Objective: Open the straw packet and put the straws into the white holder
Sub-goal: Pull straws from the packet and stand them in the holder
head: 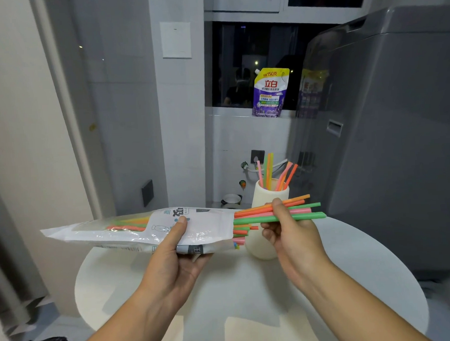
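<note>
Hold straw packet (pixel 133 232) firmly in curled left hand (pixel 175 260); draw straws (pixel 308 216) pinched in right hand (pixel 291 234) straight out, toward white holder (pixel 261 198) just behind.

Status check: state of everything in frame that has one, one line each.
straw packet: open at its right end, held level above the table, more straws inside
pulled straws: bunch partly out of the packet mouth, gripped
white holder: upright on the table, several straws standing in it
left hand: grips the packet, thumb on top
right hand: grips the pulled straws
detergent pouch: standing upright
</note>
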A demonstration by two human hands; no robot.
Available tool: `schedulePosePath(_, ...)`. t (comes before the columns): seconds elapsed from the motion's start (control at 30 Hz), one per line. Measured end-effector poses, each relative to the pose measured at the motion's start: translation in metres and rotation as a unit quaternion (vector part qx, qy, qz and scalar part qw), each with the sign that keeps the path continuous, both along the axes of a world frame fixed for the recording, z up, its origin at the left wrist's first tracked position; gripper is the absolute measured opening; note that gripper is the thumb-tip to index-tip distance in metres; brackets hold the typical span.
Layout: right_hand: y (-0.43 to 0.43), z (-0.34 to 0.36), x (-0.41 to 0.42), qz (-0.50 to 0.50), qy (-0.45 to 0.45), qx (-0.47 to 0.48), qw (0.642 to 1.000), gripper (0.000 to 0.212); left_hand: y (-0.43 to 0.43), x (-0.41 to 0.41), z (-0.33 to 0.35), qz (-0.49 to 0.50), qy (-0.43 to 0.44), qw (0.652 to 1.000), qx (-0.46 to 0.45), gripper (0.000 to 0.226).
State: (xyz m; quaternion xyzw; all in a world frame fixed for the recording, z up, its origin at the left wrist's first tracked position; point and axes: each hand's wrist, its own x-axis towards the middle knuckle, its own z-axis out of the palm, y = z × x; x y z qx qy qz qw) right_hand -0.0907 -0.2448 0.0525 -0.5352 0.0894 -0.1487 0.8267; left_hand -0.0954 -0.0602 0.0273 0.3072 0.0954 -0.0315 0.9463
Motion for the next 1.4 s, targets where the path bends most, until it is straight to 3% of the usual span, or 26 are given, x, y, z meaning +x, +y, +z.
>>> schedulePosePath(0.43, -0.061, 0.038, -0.001, -0.082, -0.070, -0.114, 0.988, 0.026, 0.008, 0.009, -0.003, 0.030, 0.003, 1.000, -0.007, 0.031)
schedulePosePath(0.73, -0.092, 0.069, -0.010, -0.150, -0.092, -0.118, 0.977, 0.024, 0.003, 0.014, -0.007, 0.024, 0.012, 1.000, -0.005, 0.029)
schedulePosePath(0.97, -0.095, 0.091, -0.004, -0.248, -0.120, -0.201, 0.940, 0.026, -0.007, 0.013, -0.008, 0.012, 0.010, 1.000, 0.003, 0.032)
schedulePosePath(1.2, -0.090, 0.099, 0.012, -0.269, -0.114, -0.304, 0.907, 0.026, -0.013, 0.011, -0.009, -0.004, 0.003, 1.000, 0.018, 0.037)
schedulePosePath(1.4, -0.090, 0.101, 0.020, -0.260, -0.094, -0.333, 0.902, 0.031, -0.011, 0.010, -0.008, -0.003, 0.003, 1.000, 0.028, 0.038)
